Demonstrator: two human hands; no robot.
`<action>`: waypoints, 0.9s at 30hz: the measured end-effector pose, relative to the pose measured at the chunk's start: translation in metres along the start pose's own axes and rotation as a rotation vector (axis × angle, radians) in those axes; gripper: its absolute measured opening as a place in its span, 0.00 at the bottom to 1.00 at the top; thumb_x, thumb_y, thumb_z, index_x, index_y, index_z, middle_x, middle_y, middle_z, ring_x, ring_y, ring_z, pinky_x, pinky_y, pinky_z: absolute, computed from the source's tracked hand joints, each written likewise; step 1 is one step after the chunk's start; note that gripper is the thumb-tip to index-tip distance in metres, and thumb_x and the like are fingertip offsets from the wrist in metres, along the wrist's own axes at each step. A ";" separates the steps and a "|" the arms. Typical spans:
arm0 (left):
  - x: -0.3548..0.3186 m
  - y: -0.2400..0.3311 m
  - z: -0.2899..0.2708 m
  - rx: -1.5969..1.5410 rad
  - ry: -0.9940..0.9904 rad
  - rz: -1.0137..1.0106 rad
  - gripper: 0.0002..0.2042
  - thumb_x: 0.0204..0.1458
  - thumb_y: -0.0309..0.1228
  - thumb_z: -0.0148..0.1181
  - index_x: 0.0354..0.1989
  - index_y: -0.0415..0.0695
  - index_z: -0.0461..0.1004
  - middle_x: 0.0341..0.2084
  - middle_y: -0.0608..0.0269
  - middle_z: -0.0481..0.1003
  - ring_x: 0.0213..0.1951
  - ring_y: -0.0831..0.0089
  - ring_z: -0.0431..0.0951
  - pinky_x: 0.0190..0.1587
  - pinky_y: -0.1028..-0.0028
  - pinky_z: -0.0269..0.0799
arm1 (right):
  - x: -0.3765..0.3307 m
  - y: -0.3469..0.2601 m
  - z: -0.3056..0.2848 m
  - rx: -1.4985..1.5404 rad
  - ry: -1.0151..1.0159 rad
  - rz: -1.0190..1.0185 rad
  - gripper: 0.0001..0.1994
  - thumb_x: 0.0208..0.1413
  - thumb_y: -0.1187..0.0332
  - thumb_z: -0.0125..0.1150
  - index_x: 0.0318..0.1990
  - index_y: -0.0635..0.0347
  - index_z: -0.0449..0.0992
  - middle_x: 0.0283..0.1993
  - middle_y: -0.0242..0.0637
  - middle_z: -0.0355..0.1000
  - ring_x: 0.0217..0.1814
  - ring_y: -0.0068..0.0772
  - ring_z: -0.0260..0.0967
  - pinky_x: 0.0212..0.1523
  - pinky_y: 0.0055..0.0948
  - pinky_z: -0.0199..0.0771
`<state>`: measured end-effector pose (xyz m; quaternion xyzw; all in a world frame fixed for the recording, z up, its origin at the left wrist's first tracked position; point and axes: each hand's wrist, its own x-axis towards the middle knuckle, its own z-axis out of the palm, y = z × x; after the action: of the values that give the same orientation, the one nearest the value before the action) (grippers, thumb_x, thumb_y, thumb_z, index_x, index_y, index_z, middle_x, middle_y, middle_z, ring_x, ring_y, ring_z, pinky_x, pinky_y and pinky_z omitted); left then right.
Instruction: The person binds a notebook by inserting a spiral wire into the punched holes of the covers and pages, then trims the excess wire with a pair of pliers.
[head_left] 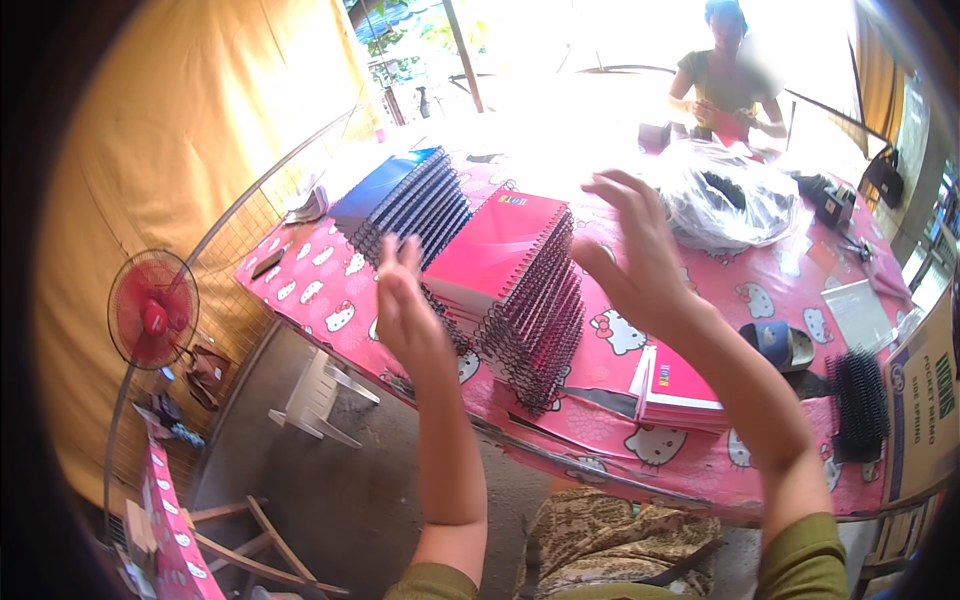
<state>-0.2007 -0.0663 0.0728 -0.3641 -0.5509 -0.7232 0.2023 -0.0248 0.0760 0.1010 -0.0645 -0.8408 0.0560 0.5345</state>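
A tall stack of red spiral notebooks [505, 235] stands on the table, their black wire coils facing toward me and to the right. My left hand [405, 305] is raised at the stack's left side, fingers stretched upward and holding nothing. On the other side, my right hand [635, 250] is open with thumb and fingers spread, beside the stack's upper right edge. Whether either hand touches the notebooks I cannot tell. Behind my left hand is a stack of blue spiral notebooks [395, 190]. Below my right forearm lies a small pile of red-covered booklets [685, 390] without visible coils.
A pink patterned cloth covers the table [320, 255]. At right are a clear plastic bag [730, 195], a tape dispenser [775, 345], black wire coils [857, 405] and a cardboard box [922, 400]. Across the table sits a person [730, 90]. A fan [152, 310] and white stool [322, 400] stand left.
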 end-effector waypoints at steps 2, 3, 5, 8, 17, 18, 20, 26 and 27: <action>-0.022 0.004 -0.029 -0.024 0.081 0.198 0.26 0.68 0.44 0.36 0.48 0.31 0.73 0.54 0.40 0.71 0.60 0.54 0.68 0.61 0.60 0.63 | -0.043 -0.025 -0.059 0.251 -0.319 0.119 0.27 0.54 0.62 0.65 0.58 0.62 0.62 0.56 0.55 0.61 0.57 0.57 0.60 0.57 0.46 0.63; -0.040 0.021 -0.038 -0.122 0.123 0.238 0.25 0.67 0.42 0.37 0.48 0.30 0.73 0.56 0.39 0.69 0.61 0.51 0.66 0.62 0.58 0.60 | -0.066 -0.032 -0.094 0.360 -0.497 0.100 0.26 0.52 0.64 0.66 0.57 0.61 0.65 0.54 0.52 0.64 0.54 0.57 0.63 0.54 0.45 0.67; -0.077 0.042 -0.068 -0.233 -0.032 0.486 0.26 0.66 0.41 0.31 0.59 0.29 0.62 0.54 0.41 0.70 0.59 0.54 0.70 0.63 0.55 0.60 | -0.112 -0.067 -0.152 0.584 -1.007 0.346 0.22 0.54 0.58 0.65 0.53 0.58 0.71 0.45 0.45 0.73 0.51 0.50 0.70 0.50 0.42 0.73; -0.132 0.046 -0.068 -0.261 -0.547 0.411 0.21 0.62 0.40 0.40 0.48 0.34 0.71 0.46 0.48 0.77 0.52 0.61 0.75 0.62 0.56 0.58 | -0.225 -0.091 -0.187 0.674 -1.512 0.948 0.17 0.55 0.55 0.60 0.43 0.57 0.78 0.40 0.46 0.76 0.44 0.44 0.74 0.45 0.40 0.73; -0.215 0.031 0.016 0.173 -0.840 0.132 0.16 0.48 0.27 0.65 0.47 0.38 0.75 0.41 0.56 0.79 0.48 0.64 0.78 0.65 0.57 0.51 | -0.518 -0.026 -0.169 -0.135 -0.988 1.616 0.23 0.52 0.50 0.66 0.47 0.59 0.76 0.38 0.44 0.76 0.43 0.42 0.75 0.46 0.37 0.74; -0.214 0.031 0.019 0.190 -0.823 0.182 0.18 0.47 0.26 0.65 0.48 0.40 0.74 0.43 0.57 0.78 0.48 0.65 0.77 0.64 0.56 0.53 | -0.519 -0.017 -0.152 -0.153 -0.987 1.618 0.23 0.52 0.50 0.66 0.47 0.59 0.76 0.38 0.44 0.76 0.43 0.42 0.75 0.46 0.37 0.74; -0.216 0.030 0.019 0.194 -0.787 0.145 0.18 0.47 0.26 0.66 0.49 0.40 0.73 0.44 0.57 0.77 0.48 0.65 0.77 0.64 0.56 0.54 | -0.525 -0.007 -0.141 -0.182 -0.982 1.633 0.23 0.52 0.50 0.66 0.47 0.59 0.76 0.38 0.44 0.76 0.43 0.42 0.75 0.46 0.37 0.74; -0.217 0.036 0.012 0.301 -0.792 0.182 0.17 0.46 0.21 0.63 0.46 0.38 0.73 0.43 0.53 0.77 0.47 0.61 0.77 0.60 0.56 0.61 | -0.535 -0.016 -0.119 -0.169 -1.011 1.654 0.24 0.52 0.50 0.66 0.48 0.59 0.76 0.39 0.44 0.76 0.43 0.43 0.75 0.46 0.37 0.74; -0.216 0.035 0.014 0.299 -0.797 0.177 0.16 0.46 0.21 0.63 0.46 0.38 0.73 0.43 0.53 0.77 0.47 0.62 0.77 0.60 0.56 0.61 | -0.536 -0.017 -0.118 -0.180 -0.995 1.661 0.24 0.52 0.50 0.66 0.48 0.59 0.76 0.39 0.44 0.76 0.43 0.43 0.75 0.46 0.37 0.74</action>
<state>-0.0308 -0.0870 -0.0649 -0.6274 -0.6513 -0.4182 0.0858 0.3069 -0.0280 -0.3243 -0.6470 -0.6584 0.3717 -0.0989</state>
